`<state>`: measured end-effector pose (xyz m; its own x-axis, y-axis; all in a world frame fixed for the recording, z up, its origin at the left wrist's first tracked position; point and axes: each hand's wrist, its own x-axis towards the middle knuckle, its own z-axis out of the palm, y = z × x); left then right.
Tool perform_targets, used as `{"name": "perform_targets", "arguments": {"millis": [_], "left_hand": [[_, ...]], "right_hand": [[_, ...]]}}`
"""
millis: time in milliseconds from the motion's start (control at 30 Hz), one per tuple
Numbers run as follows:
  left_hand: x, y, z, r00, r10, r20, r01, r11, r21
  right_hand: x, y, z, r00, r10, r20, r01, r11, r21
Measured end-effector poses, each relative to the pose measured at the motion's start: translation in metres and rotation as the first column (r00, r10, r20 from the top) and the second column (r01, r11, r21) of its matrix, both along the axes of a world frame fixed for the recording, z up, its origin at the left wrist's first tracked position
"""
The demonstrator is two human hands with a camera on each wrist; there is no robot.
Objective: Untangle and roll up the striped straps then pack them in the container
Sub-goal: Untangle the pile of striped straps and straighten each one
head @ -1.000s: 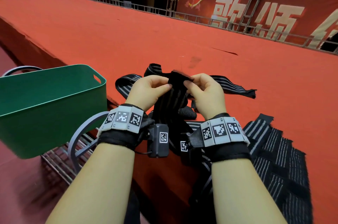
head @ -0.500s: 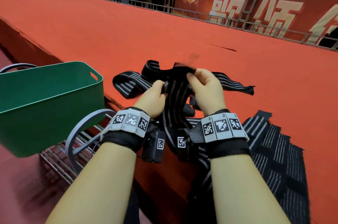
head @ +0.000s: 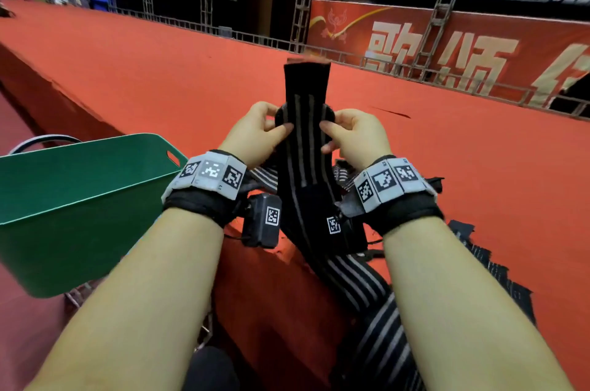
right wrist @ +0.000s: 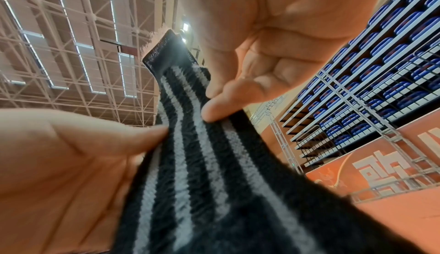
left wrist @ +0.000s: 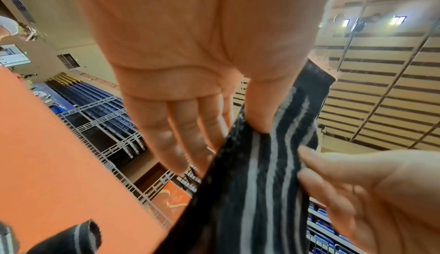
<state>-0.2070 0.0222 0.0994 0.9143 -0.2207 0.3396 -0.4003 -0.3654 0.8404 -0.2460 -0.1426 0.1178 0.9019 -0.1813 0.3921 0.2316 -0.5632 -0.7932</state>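
A black strap with grey stripes (head: 306, 148) stands upright between my two hands above the red platform edge, its plain black end (head: 306, 74) pointing up. My left hand (head: 281, 128) pinches its left edge, thumb in front and fingers behind. My right hand (head: 329, 132) pinches the right edge the same way. The left wrist view shows my left thumb (left wrist: 259, 120) on the strap (left wrist: 269, 173). In the right wrist view my right thumb (right wrist: 214, 111) presses on the strap (right wrist: 190, 154). The strap's tail runs down between my wrists to more striped straps (head: 364, 291). The green container (head: 79, 199) sits open at the left.
The red carpeted platform (head: 191, 77) stretches ahead to a metal railing (head: 399, 61). Further striped straps (head: 488, 266) lie spread at the lower right on the carpet. The green container rests on a wire rack (head: 76, 295) below the platform edge.
Both hands have lifted the strap from low over the pile. Its end, bent over at my fingertips before, now stands straight up above them. My thumbs have moved onto its two edges.
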Motion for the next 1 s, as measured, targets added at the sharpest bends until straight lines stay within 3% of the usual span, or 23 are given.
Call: {"name": "perform_targets", "arguments": {"millis": [200, 467, 667, 900, 1000], "left_hand": [[0.008, 0.011, 0.014, 0.987, -0.105, -0.124, 0.117, 0.989, 0.092], [-0.008, 0.025, 0.025, 0.997, -0.06, -0.053, 0.076, 0.927, 0.368], [-0.02, 0.023, 0.037, 0.984, -0.169, -0.061, 0.173, 0.981, 0.081], [-0.035, 0.011, 0.026, 0.926, -0.312, -0.212, 0.334, 0.939, 0.078], [-0.046, -0.004, 0.016, 0.943, -0.263, -0.204, 0.293, 0.947, 0.133]], "right_hand": [[0.004, 0.009, 0.054, 0.998, 0.056, 0.029, -0.061, 0.971, 0.23], [-0.029, 0.015, 0.13, 0.979, 0.135, 0.153, -0.185, 0.903, 0.388], [-0.047, 0.023, 0.15, 0.975, 0.144, 0.17, -0.188, 0.94, 0.284], [-0.06, 0.025, 0.149, 0.98, 0.131, 0.148, -0.17, 0.94, 0.297], [-0.067, 0.024, 0.144, 0.985, 0.111, 0.132, -0.146, 0.946, 0.289]]}}
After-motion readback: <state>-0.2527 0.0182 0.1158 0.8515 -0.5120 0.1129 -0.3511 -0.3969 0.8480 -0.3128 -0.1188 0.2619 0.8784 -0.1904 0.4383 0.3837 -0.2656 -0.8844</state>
